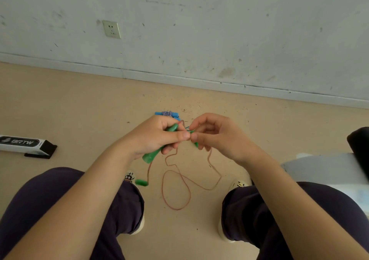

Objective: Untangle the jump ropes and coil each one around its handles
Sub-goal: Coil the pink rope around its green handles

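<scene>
The left hand [157,135] grips a green handle [151,155], fingers curled round it, its thick end sticking out below the palm toward the person's knee. The right hand [215,135] is raised level with it, and the two meet thumb tip to thumb tip. The right fingers are curled, pinching at a small green piece [196,144] and the thin cord beside it; exactly what is caught in the pinch is too small to tell.

From between the hands a thin orange-brown rope [179,179] hangs down and lies on the tan floor [79,104] in loose crossing loops between the person's two shoes. One strand runs left to a second green handle [141,182], lying just beside the left shoe [129,177].

Behind the hands, partly hidden by them, a blue-handled rope [168,114] lies on the floor with its striped cord wound round the handles.

Off to the left lies a long white and black box [26,145]. A wall socket [111,29] sits on the scuffed wall beyond.
</scene>
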Motion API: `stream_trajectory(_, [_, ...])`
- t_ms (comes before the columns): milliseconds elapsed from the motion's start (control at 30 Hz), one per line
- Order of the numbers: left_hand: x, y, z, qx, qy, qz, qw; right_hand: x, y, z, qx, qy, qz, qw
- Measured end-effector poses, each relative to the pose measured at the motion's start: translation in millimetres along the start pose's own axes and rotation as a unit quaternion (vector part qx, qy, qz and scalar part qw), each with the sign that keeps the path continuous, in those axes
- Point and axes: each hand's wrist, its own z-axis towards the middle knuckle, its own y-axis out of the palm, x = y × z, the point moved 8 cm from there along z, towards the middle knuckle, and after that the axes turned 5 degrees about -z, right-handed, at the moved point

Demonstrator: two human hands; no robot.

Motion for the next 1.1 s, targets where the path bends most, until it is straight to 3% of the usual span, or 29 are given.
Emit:
stream_trajectory(67, [1.8,-2.4,0.4,0.003,0.002,0.001,1.0,-0.3,2.3,2.1,0.005,-0.001,-0.008,1.0])
stream_trajectory(300, [2.1,-33.5,-2.6,0.058,0.006,-0.03,0.998,0.0,-61.2,-4.6,0.194,-0.017,0.01,0.981])
stream_trajectory(533, [-0.4,-2.2,2.2,0.032,0.001,-0.035,0.999,-0.1,4.9,2.1,0.017,-0.015,0.005,1.0])
stream_trajectory(633, [0.1,-6.8,1.6,0.028,-0.007,-0.031,0.999,-0.1,-1.6,4.6,0.042,-0.021,-0.007,0.999])
stream_trajectory(833, [-1.5,-42.9,-6.2,0.072,-0.008,-0.038,0.997,-3.5,-59.9,-4.3,0.194,-0.02,0.044,0.98])
stream_trajectory(1033, [-2.2,-8.2,0.6,0.022,-0.009,-0.036,0.999,-3.8,-6.8,-1.0,0.044,-0.008,0.025,0.999])
stream_trajectory(1100, [-1.9,-1.7,1.4,0.008,-0.01,-0.031,0.999,-1.9,1.5,0.8,0.038,-0.008,-0.001,0.999])
